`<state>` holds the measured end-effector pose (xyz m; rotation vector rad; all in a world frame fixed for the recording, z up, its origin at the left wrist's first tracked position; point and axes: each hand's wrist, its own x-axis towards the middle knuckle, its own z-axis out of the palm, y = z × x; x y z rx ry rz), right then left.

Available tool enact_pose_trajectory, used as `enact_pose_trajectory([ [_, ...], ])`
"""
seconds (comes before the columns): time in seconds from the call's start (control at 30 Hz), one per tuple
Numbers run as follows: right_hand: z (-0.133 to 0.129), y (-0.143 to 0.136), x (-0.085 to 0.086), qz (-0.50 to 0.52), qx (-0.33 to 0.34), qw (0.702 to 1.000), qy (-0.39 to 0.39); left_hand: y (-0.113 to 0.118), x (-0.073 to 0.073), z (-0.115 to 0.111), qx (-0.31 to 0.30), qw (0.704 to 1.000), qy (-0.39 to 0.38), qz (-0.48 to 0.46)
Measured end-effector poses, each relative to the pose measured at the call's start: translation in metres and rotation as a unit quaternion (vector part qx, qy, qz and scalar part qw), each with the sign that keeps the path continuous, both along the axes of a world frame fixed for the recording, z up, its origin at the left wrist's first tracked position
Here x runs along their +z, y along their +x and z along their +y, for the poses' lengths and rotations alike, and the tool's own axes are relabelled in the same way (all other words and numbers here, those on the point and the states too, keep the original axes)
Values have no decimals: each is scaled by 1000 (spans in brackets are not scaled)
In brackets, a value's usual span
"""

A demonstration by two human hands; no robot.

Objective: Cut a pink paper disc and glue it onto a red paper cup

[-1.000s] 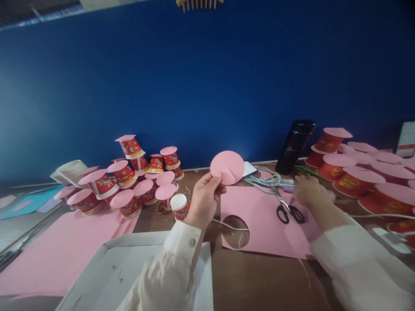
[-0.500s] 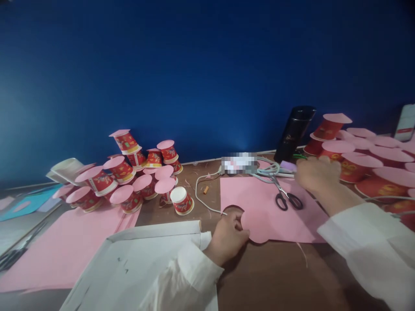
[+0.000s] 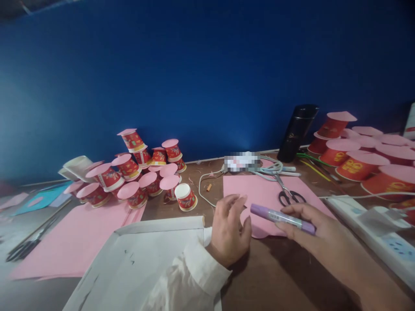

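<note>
My right hand holds a purple glue stick or marker between thumb and fingers, tilted over the brown table. My left hand has its fingers apart, beside the cut edge of a pink paper sheet; nothing shows in its grasp. Black-handled scissors lie on the sheet, just behind my right hand. One red paper cup with a bare white top stands upside down, left of my left hand.
Red cups topped with pink discs stand stacked at left, with more at right. A black bottle stands at the back. A power strip lies right, a white box lid front left, cables behind the sheet.
My right hand has come back from the far right side with the purple stick now in its grip. My left hand has lifted a little and its fingers have spread.
</note>
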<state>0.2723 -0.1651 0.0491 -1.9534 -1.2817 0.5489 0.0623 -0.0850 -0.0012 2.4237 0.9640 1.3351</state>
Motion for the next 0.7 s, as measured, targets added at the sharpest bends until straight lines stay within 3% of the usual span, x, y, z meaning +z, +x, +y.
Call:
enact_pose_trajectory([
  [0.1, -6, -7, -6, 30, 11, 999, 0, 4, -5, 1, -102, 995, 5, 20],
  [0.2, -4, -9, -8, 72, 9, 997, 11, 8, -13, 4, -153, 986, -65, 28],
  [0.33, 19, -14, -16, 172, -17, 983, 59, 9, -16, 10, -109, 979, -173, 28],
  [0.43, 40, -23, -25, 244, 43, 968, 34, 9, -16, 14, -78, 973, -214, 26],
  [0.57, 54, -33, -39, 266, 29, 962, 55, 10, -16, 19, -61, 969, -236, 47],
  [0.7, 53, -35, -49, 338, 10, 937, 92, 11, -14, 18, -56, 970, -227, 67],
])
